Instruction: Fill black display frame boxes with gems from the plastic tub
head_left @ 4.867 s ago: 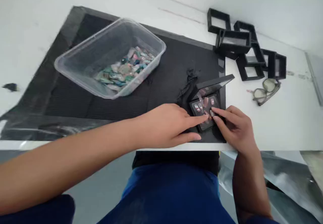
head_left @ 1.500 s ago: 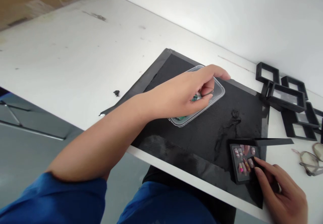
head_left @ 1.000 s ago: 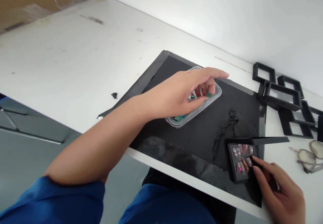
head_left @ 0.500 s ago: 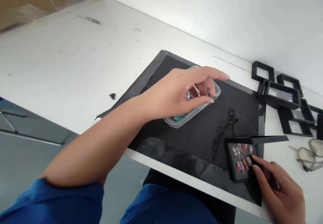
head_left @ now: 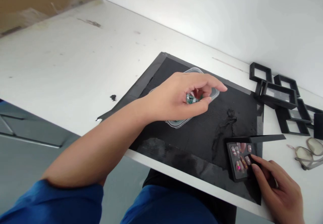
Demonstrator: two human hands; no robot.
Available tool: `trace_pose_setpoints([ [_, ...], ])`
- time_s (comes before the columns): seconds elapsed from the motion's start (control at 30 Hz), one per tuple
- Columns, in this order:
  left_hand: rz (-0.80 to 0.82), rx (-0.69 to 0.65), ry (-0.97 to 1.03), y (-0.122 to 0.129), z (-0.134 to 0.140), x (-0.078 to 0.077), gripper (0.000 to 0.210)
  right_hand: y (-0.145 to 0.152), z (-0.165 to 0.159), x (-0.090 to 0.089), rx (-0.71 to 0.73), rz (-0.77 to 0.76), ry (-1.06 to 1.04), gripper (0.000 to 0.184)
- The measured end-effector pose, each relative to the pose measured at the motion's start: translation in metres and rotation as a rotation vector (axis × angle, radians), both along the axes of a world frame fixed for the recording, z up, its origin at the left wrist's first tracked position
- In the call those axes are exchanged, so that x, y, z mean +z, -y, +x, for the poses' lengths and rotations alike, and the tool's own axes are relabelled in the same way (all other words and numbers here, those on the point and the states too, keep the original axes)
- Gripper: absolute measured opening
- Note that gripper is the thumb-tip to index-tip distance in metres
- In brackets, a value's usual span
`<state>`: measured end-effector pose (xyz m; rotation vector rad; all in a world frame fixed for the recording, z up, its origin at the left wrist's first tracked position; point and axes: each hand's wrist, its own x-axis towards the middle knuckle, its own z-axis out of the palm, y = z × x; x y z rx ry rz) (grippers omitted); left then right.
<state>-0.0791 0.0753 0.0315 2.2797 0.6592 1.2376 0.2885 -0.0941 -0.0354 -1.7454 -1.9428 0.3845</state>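
Note:
My left hand (head_left: 186, 94) is over a clear plastic container (head_left: 176, 124), hiding much of it. Its index finger is extended, while the thumb and other fingertips come together; anything pinched there is too small to make out. Through the gap of the fingers, shiny teal and silvery pieces (head_left: 191, 99) show in the container. My right hand (head_left: 280, 187) grips the right edge of a small black box with thumb and index finger. That nail box (head_left: 236, 175) has its lid (head_left: 267, 138) raised and holds several decorated false nails (head_left: 241, 161), pink, white and brown.
A black mat (head_left: 191, 150) lies under the container and nail box, along the white table's front edge. Several black window-framed boxes (head_left: 280, 94) are heaped at the right by the wall. Eyeglasses (head_left: 304, 153) rest nearby. A black scrap (head_left: 113, 97) lies left of the mat.
My left hand's thumb and fingertips have drawn closer together over the container. My right hand stays at the nail box, and the view has shifted slightly.

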Motion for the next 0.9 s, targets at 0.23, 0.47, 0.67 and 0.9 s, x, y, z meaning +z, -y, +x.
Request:
trace_pose_setpoints([
  [0.23,-0.074,0.135,0.206,0.005,0.0054,0.0055,0.023,-0.0011,0.001,-0.0012,-0.052,-0.018,-0.002,0.032],
  [0.47,-0.163,0.177,0.258,0.0046,0.0048,0.0059,0.018,-0.002,0.001,-0.0013,-0.057,-0.012,-0.009,0.031],
  [0.67,-0.222,0.134,0.295,0.0005,0.0075,0.003,0.015,-0.0033,-0.002,-0.0004,-0.049,-0.004,-0.028,0.03],
  [0.9,-0.27,0.062,0.285,0.0013,0.0106,0.0028,0.015,-0.0044,-0.0011,-0.0017,-0.054,0.0,-0.028,0.03],
])
